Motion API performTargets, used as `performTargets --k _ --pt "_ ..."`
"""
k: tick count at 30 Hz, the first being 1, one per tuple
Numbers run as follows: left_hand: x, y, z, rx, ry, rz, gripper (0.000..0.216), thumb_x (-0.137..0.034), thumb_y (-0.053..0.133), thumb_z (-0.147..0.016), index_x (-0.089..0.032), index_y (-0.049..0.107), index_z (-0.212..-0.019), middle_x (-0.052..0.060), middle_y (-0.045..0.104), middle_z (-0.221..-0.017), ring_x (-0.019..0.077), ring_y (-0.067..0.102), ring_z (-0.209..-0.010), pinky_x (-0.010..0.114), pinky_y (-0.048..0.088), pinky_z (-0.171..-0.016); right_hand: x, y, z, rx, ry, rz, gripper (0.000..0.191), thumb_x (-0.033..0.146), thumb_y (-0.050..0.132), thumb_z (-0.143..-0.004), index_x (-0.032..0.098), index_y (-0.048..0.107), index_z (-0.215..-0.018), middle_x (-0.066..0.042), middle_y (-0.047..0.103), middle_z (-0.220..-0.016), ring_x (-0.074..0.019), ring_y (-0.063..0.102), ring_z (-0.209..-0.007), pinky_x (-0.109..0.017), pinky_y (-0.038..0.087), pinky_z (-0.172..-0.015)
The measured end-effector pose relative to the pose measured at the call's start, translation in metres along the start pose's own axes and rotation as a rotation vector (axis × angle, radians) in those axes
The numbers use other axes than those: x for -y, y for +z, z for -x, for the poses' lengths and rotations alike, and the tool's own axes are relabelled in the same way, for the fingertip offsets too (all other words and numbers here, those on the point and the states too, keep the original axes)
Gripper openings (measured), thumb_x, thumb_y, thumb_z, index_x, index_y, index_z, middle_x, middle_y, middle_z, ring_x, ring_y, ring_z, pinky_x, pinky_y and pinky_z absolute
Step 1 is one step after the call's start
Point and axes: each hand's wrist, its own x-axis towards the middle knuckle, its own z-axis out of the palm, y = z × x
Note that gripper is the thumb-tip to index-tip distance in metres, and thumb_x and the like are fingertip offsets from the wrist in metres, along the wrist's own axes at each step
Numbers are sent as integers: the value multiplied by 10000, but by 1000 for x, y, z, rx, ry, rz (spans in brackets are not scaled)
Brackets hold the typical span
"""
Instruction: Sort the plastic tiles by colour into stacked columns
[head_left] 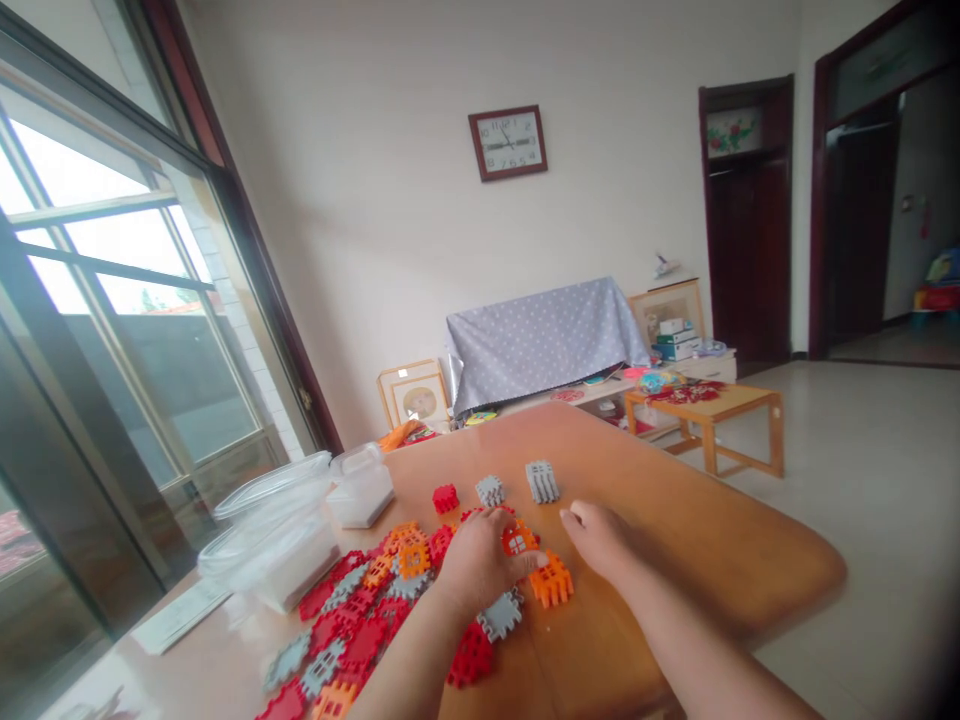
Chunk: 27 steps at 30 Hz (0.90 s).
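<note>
My left hand (pixel 484 560) is low over the pile, its thumb and fingers curled around an orange window-pattern interlocking block (pixel 519 540). Its fingertips are partly hidden. My right hand (pixel 601 538) is closed above the table to the right, and whatever may be inside its fingers is hidden. Just below my left thumb stands a stack of orange blocks (pixel 552 580). A grey stack (pixel 501 615) and a red stack (pixel 472 655) sit nearer to me. Beyond my hands stand a red stack (pixel 445 498), a grey stack (pixel 490 490) and a taller grey stack (pixel 542 482).
Loose red, grey and orange interlocking blocks (pixel 364 640) spread across the left of the brown table (pixel 720 540). Clear plastic containers (pixel 277 545) stand at the left edge, beside a flat pale booklet (pixel 180 615). A small wooden table (pixel 709 400) stands farther back on the right.
</note>
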Motion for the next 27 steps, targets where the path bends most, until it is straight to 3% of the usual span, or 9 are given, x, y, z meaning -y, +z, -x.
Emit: performTargets --k 6,13,20,27 --pt "-22 21 -13 99 7 -42 525 -703 664 -759 -246 672 -1018 83 711 -1058 275 654 -983 317 475 -792 1 -2 2 1 7 -20 385 442 461 -990 220 552 -688 8 572 -619 -128 380 -562 -316 125 -583" --pt "-23 33 -14 170 -7 -79 606 -767 677 -686 -251 672 -1005 98 713 -1064 313 649 -981 380 479 -809 1 -1 2 -8 11 -34 390 436 463 -992 216 529 -677 11 569 -614 -124 386 -566 -310 128 -580" --pt "-23 31 -12 262 15 -44 927 -794 791 -473 -235 627 -1194 121 645 -1251 376 571 -1168 473 453 -978 2 -4 3 -11 11 -46 392 432 470 -989 211 494 -666 11 581 -625 -118 391 -570 -307 126 -577" --pt "-27 31 -10 265 2 -21 688 -622 798 -583 -265 628 -1146 76 654 -1215 328 570 -1159 407 463 -962 2 -4 2 -3 16 -46 396 437 473 -988 212 479 -663 21 570 -606 -117 404 -564 -301 131 -575"
